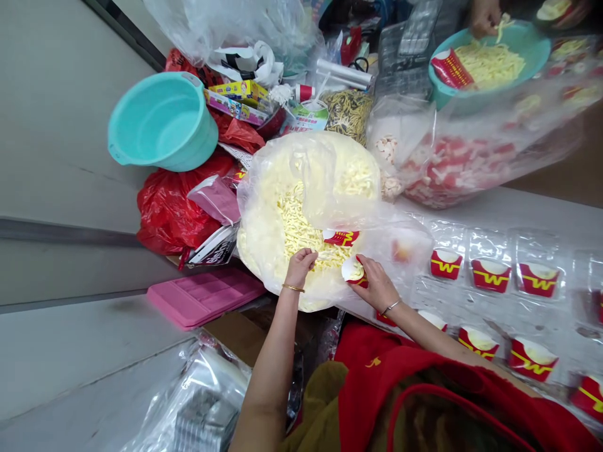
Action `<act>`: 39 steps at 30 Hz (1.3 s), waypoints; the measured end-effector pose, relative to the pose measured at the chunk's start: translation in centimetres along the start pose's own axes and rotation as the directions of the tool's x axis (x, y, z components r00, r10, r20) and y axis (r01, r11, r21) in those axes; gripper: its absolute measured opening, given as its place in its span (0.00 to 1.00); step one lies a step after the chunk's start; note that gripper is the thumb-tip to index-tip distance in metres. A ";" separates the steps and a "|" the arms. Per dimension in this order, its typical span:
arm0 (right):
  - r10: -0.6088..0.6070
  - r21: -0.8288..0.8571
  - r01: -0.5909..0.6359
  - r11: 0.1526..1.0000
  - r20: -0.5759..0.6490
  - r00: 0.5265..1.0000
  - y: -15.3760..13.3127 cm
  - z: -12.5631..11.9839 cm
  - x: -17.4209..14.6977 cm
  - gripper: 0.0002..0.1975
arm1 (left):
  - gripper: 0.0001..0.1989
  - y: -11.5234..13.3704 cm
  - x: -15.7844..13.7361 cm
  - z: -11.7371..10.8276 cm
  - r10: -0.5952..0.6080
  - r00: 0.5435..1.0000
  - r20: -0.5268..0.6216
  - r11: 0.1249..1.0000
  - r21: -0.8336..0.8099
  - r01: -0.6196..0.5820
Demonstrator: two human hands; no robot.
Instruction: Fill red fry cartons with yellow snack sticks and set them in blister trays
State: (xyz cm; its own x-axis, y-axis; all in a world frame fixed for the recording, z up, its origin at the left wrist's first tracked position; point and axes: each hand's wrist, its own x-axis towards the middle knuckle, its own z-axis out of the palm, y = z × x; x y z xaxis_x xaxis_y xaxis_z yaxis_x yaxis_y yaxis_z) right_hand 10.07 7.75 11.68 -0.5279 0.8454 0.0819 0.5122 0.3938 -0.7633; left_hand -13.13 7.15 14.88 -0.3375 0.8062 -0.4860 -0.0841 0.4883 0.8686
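Note:
A large clear plastic bag (264, 182) lies spread open, full of pale yellow toy-like fries (298, 229). Above the bag's near edge is my left hand (300, 267), its thumb and fingers pinched together; whatever lies between the fingertips is too small to make out. My right hand (377, 285) grips a small red-and-white fries carton (354, 270), tilted toward the left hand, with some pale fries in its mouth. Another red carton with a yellow mark (342, 237) rests on the fries just beyond both hands.
Clear blister trays (487, 245) holding red cartons line the table at right. A turquoise basin (162, 122) stands at left above red bags and a pink lid (202, 295). Another person's hand (485, 16) reaches over a second basin (445, 94); a bag of red-white pieces (464, 166) sits nearer.

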 end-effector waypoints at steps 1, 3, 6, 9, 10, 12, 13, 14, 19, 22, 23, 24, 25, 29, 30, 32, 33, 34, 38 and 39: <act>0.008 0.004 -0.008 1.000 0.004 1.000 -0.2 0.0 0.1 0.33 | 0.16 0.5 -0.5 0.1 -0.006 1.000 0.027 0.994 -0.107 0.009; 0.021 0.010 -0.021 1.000 0.009 1.000 -0.6 0.1 0.3 0.33 | 0.16 1.5 -1.3 0.6 -0.034 0.997 0.074 0.967 -0.248 0.051; 0.016 0.014 -0.016 1.000 0.003 1.000 -1.2 0.2 0.7 0.33 | 0.14 2.4 -2.3 1.5 -0.086 0.985 0.150 0.935 -0.329 0.131; 0.009 0.015 -0.009 1.000 -0.018 1.000 -1.6 0.2 1.0 0.34 | 0.13 2.7 -2.6 2.0 -0.101 0.967 0.232 0.938 -0.303 0.170; 0.008 0.013 -0.008 1.000 -0.025 1.000 -1.6 0.2 1.1 0.34 | 0.13 2.6 -2.6 2.1 -0.097 0.965 0.245 0.942 -0.290 0.168; 0.010 0.009 -0.010 1.000 -0.035 0.999 -1.6 0.2 1.3 0.34 | 0.13 2.5 -2.5 1.9 -0.090 0.967 0.239 0.946 -0.282 0.158; 0.012 0.009 -0.012 1.000 -0.038 0.999 -1.6 0.1 1.3 0.34 | 0.14 2.5 -2.5 1.8 -0.090 0.970 0.228 0.946 -0.284 0.154; 0.012 0.011 -0.012 1.000 -0.037 0.999 -1.6 0.1 1.3 0.34 | 0.14 2.5 -2.6 1.7 -0.091 0.971 0.223 0.947 -0.281 0.153; -0.028 0.036 0.029 0.999 -0.037 0.999 -2.1 0.3 1.6 0.36 | 0.15 2.9 -3.1 1.7 -0.093 0.952 0.292 0.981 -0.135 0.138; -0.055 0.056 0.057 0.997 -0.050 0.997 -2.5 0.2 1.7 0.36 | 0.15 3.1 -3.2 2.1 -0.077 0.960 0.268 0.996 -0.010 0.083; -0.060 0.067 0.063 0.996 -0.051 0.997 -2.5 0.1 1.6 0.36 | 0.15 3.1 -3.2 2.2 -0.061 0.967 0.249 0.998 0.018 0.058; -0.064 0.079 0.068 0.995 -0.054 0.996 -2.6 0.1 1.6 0.36 | 0.15 3.1 -3.2 2.2 -0.038 0.972 0.233 0.999 0.040 0.030; -0.067 0.089 0.072 0.993 -0.057 0.996 -2.6 0.0 1.5 0.35 | 0.15 3.2 -3.2 2.3 -0.014 0.974 0.226 0.998 0.057 0.001; -0.079 0.107 0.086 0.991 -0.074 0.994 -2.5 -0.1 1.3 0.35 | 0.14 3.4 -3.2 2.3 0.020 0.971 0.237 0.996 0.083 -0.041; -0.075 0.110 0.084 0.990 -0.076 0.994 -2.5 -0.1 1.2 0.35 | 0.14 3.5 -3.3 2.3 0.007 0.972 0.235 0.997 0.073 -0.025; -0.058 0.120 0.067 0.991 -0.081 0.995 -2.4 -0.1 1.1 0.35 | 0.14 3.6 -3.5 2.2 -0.023 0.973 0.228 0.999 0.046 0.013; -0.046 0.125 0.057 0.990 -0.087 0.995 -2.4 0.0 1.1 0.35 | 0.14 3.7 -3.5 2.1 -0.034 0.973 0.227 0.999 0.031 0.028; -0.035 0.131 0.047 0.990 -0.094 0.995 -2.3 0.0 1.1 0.35 | 0.14 3.8 -3.6 2.0 -0.042 0.973 0.228 0.999 0.014 0.040; -0.013 0.138 0.028 0.990 -0.109 0.994 -2.2 -0.1 1.0 0.36 | 0.14 4.0 -3.7 1.6 -0.041 0.973 0.228 0.996 -0.068 0.057; -0.016 0.134 0.031 0.991 -0.107 0.994 -2.2 -0.1 1.0 0.36 | 0.14 4.0 -3.6 1.6 -0.032 0.974 0.223 0.997 -0.064 0.048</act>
State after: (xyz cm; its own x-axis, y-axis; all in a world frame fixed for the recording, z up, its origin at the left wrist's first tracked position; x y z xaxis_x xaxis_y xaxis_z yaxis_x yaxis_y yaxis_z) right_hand 8.49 7.75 13.49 -0.4607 0.8726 0.1623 0.4005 0.3676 -0.8394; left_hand -10.78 6.71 19.94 -0.1173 0.8442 -0.5231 -0.1597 0.5039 0.8489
